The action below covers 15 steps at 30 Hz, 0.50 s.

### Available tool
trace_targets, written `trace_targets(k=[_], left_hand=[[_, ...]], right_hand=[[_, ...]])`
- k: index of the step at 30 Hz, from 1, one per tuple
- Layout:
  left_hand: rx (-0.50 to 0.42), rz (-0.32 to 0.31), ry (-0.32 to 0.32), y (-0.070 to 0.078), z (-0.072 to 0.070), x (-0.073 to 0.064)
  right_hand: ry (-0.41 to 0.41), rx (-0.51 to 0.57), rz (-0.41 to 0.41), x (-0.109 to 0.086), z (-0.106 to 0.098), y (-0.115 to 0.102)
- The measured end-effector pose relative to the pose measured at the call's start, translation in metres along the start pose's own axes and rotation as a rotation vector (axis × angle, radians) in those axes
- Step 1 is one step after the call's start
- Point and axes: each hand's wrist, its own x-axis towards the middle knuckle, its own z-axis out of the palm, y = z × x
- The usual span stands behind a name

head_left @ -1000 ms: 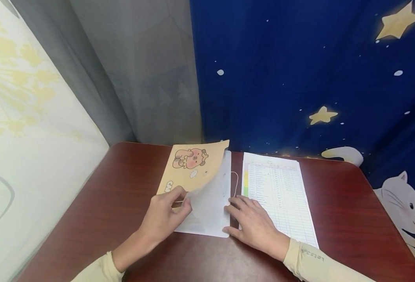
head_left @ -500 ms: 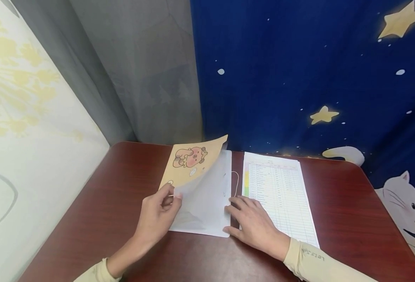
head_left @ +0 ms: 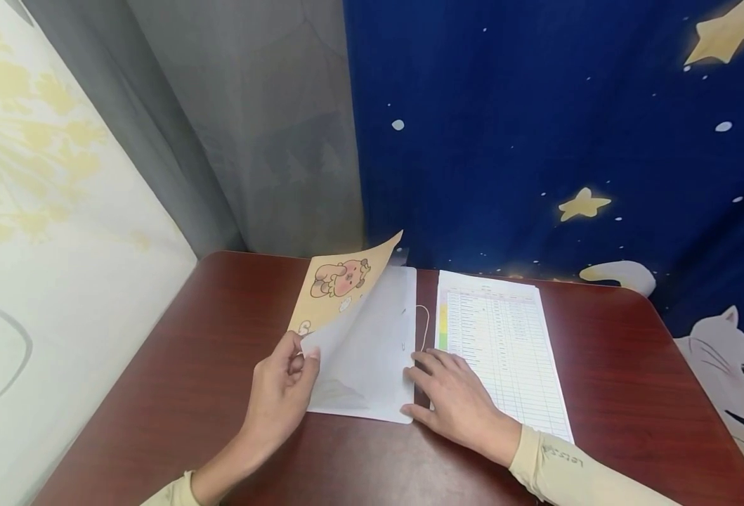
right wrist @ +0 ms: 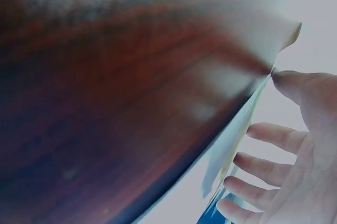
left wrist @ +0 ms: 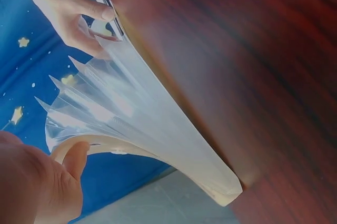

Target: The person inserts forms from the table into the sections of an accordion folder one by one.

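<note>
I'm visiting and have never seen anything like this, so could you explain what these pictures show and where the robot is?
There is no robot here: a person works with two bare hands while wearing small cameras. The wide picture comes from a camera on the head, looking forward and down. The two tilted close-ups come from a camera on each wrist.

On the reddish-brown table lie a folder and, to its right, printed sheets with a ruled grid.

The left hand pinches the edge of the folder's cartoon-printed cover, holding it raised and bent. The left wrist view shows clear plastic pages fanned out inside. The right hand rests its fingertips at the folder's right edge.
</note>
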Motion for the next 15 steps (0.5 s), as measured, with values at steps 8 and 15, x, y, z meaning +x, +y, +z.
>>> trace_targets(k=[8, 15], left_hand=[[-0.005, 0.019, -0.011, 0.0018, 0.0016, 0.0012], [-0.015, 0.033, -0.007, 0.0019, 0.0021, 0.0009]], right_hand=[[0.010, -0.003, -0.017, 0.0009, -0.0023, -0.0020], [0.049, 0.015, -0.033, -0.0004, -0.0040, -0.0029]])
